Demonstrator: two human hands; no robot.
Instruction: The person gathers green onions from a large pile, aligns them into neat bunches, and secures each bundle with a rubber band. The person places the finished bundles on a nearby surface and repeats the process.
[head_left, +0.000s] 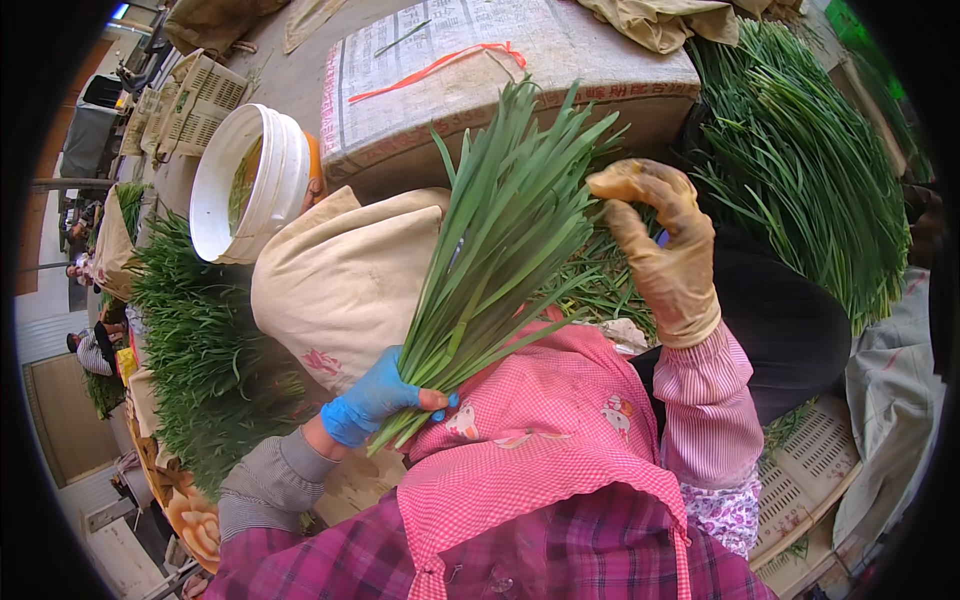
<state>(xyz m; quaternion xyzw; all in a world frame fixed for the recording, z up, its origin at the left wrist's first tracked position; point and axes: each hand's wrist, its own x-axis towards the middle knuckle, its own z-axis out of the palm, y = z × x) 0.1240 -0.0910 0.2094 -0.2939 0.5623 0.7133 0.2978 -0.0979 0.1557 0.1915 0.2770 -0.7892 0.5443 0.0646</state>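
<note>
My left hand (371, 401), in a torn blue glove with the thumb bare, grips a bunch of garlic chives (499, 232) near its pale stem ends. The leaves fan out upward and away from me, above my pink checked apron (540, 382). My right hand (664, 247), in a stained tan rubber glove, is raised beside the leaves on the right. Its fingers are curled, thumb and forefinger apart, with nothing seen between them. Loose chive leaves (600, 281) lie below, between the bunch and that hand.
A sack-wrapped block (450, 112) with an orange-red strip (427, 75) on it stands ahead. A white bucket (281, 187) is at left, near a beige cloth (352, 277). Chive piles flank me at left (202, 337) and right (802, 172). A plastic crate (806, 465) sits lower right. People are far left.
</note>
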